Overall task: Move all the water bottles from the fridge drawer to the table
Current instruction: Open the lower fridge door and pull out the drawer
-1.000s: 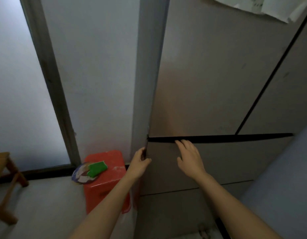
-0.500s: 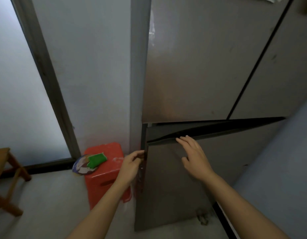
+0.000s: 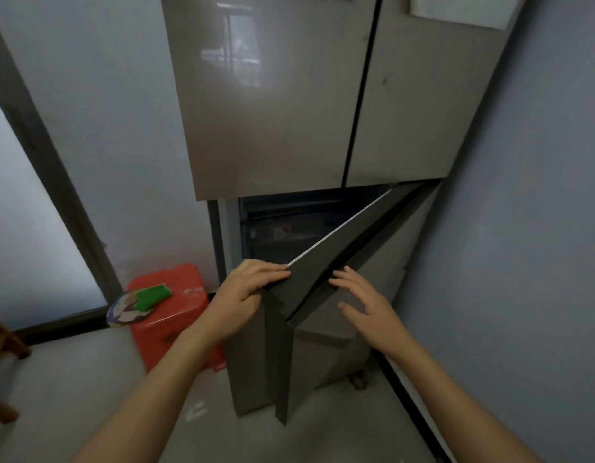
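One head-worn wide-angle view, looking forward and down at close range

It faces the tall grey-brown glossy fridge (image 3: 272, 105) from just in front; both bare forearms enter from the bottom edge; the red plastic stool (image 3: 175, 315) sits low left; straight edges bow towards the frame's borders; no second view shares the scene.

We see the grey lower fridge door (image 3: 336, 262) swung partway out, leaving a dark wedge-shaped gap on its left, the one way into the dim compartment (image 3: 276, 228). Our left hand (image 3: 246, 289) grips the door's near corner at the gap's mouth. A red plastic stool (image 3: 175, 315) crowds the floor just left.
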`<state>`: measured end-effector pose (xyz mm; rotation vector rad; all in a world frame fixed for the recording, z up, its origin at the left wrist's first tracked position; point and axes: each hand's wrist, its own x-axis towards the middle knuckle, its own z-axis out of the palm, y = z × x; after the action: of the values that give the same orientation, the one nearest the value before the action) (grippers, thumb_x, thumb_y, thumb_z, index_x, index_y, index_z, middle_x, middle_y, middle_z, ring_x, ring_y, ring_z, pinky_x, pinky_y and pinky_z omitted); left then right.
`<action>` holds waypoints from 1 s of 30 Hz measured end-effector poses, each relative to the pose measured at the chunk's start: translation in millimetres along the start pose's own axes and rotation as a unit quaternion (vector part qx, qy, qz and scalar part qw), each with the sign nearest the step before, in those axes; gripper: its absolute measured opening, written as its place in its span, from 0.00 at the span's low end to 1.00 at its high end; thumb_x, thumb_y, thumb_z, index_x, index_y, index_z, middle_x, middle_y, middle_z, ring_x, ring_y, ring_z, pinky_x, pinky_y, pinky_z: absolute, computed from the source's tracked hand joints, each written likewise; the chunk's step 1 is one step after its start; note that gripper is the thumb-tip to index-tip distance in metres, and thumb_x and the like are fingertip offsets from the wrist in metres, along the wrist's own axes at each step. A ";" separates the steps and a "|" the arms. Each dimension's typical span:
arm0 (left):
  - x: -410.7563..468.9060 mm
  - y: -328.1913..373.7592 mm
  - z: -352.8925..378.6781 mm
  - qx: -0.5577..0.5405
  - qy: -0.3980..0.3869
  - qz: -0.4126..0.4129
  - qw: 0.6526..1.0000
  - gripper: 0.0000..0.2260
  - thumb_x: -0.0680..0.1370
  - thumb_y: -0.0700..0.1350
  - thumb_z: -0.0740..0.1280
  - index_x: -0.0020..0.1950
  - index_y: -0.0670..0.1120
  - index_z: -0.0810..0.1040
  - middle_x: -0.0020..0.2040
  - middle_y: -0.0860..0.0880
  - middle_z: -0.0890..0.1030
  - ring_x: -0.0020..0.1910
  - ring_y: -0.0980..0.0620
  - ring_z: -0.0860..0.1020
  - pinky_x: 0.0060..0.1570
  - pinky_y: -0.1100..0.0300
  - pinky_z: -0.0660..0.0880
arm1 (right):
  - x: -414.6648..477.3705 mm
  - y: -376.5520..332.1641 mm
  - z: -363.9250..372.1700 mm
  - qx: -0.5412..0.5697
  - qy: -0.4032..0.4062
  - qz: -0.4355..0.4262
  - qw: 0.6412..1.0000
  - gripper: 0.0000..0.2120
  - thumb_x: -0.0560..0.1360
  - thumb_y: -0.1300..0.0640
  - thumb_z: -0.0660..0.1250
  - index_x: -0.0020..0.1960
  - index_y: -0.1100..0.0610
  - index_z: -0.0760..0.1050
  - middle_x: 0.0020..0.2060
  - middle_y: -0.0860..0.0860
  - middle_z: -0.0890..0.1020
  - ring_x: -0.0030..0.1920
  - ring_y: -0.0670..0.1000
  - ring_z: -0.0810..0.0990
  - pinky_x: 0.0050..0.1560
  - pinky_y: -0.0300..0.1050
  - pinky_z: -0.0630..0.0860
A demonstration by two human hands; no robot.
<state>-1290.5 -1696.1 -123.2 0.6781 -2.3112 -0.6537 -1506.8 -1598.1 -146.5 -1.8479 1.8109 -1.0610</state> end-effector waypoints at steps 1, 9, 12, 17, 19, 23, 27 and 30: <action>-4.8 15.1 9.8 -0.004 -0.007 0.017 1.000 0.26 0.66 0.30 0.54 0.60 0.42 0.77 0.58 0.56 0.72 0.58 0.57 0.68 0.59 0.68 0.61 | -15.8 0.6 -10.0 0.029 0.025 0.016 0.999 0.17 0.77 0.65 0.62 0.62 0.50 0.70 0.64 0.43 0.67 0.70 0.42 0.58 0.68 0.33 0.52; -9.3 105.0 91.3 -0.072 -0.105 0.137 0.982 0.25 0.67 0.33 0.54 0.61 0.47 0.76 0.57 0.60 0.74 0.54 0.56 0.68 0.58 0.62 0.65 | -116.3 -11.8 -82.5 0.008 0.184 0.071 0.980 0.09 0.75 0.60 0.64 0.55 0.54 0.76 0.53 0.42 0.73 0.57 0.39 0.71 0.59 0.30 0.64; -2.6 125.4 130.3 -0.047 -0.129 0.190 0.972 0.23 0.70 0.38 0.54 0.62 0.45 0.76 0.62 0.55 0.74 0.59 0.53 0.69 0.57 0.52 0.68 | -158.3 -11.9 -108.8 -0.027 0.269 0.097 0.958 0.07 0.74 0.65 0.65 0.49 0.56 0.78 0.47 0.46 0.77 0.52 0.47 0.74 0.55 0.27 0.66; 15.3 134.2 186.8 0.034 -0.126 0.131 0.983 0.21 0.74 0.41 0.57 0.67 0.45 0.71 0.70 0.49 0.68 0.67 0.46 0.65 0.63 0.52 0.61 | -205.9 2.7 -153.6 -0.236 0.264 0.171 0.920 0.05 0.72 0.62 0.69 0.46 0.60 0.82 0.47 0.53 0.83 0.52 0.57 0.78 0.55 0.50 0.69; 24.7 136.9 203.6 0.050 -0.111 0.111 0.986 0.20 0.76 0.40 0.60 0.68 0.46 0.69 0.71 0.49 0.67 0.69 0.48 0.62 0.63 0.56 0.59 | -212.7 12.3 -159.6 -0.347 0.261 0.198 0.879 0.08 0.71 0.58 0.71 0.49 0.61 0.81 0.49 0.56 0.83 0.52 0.58 0.79 0.53 0.51 0.68; 54.1 145.5 229.1 0.049 -0.108 0.105 0.987 0.21 0.78 0.44 0.59 0.71 0.45 0.65 0.73 0.47 0.64 0.71 0.48 0.57 0.67 0.53 0.55 | -216.2 45.1 -165.2 -0.472 0.271 0.257 0.799 0.22 0.67 0.55 0.75 0.55 0.67 0.77 0.51 0.65 0.80 0.52 0.64 0.79 0.52 0.59 0.73; 87.0 142.3 244.8 0.054 -0.095 0.110 0.988 0.22 0.78 0.46 0.58 0.71 0.43 0.64 0.73 0.45 0.63 0.73 0.46 0.56 0.68 0.51 0.54 | -219.1 87.9 -187.2 -0.524 0.248 0.344 0.738 0.34 0.67 0.50 0.74 0.65 0.67 0.69 0.62 0.67 0.73 0.63 0.66 0.72 0.63 0.66 0.65; 113.4 129.5 256.7 0.069 -0.081 0.091 0.990 0.23 0.78 0.44 0.60 0.72 0.43 0.61 0.74 0.45 0.60 0.74 0.46 0.53 0.69 0.51 0.51 | -216.1 122.4 -209.6 -0.520 0.197 0.445 0.703 0.45 0.70 0.39 0.67 0.74 0.64 0.53 0.73 0.63 0.58 0.73 0.62 0.55 0.69 0.66 0.50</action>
<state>-1580.1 -1598.8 -170.2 0.4833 -2.5509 -0.4839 -1720.5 -1353.4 -151.5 -0.6726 3.4316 0.0604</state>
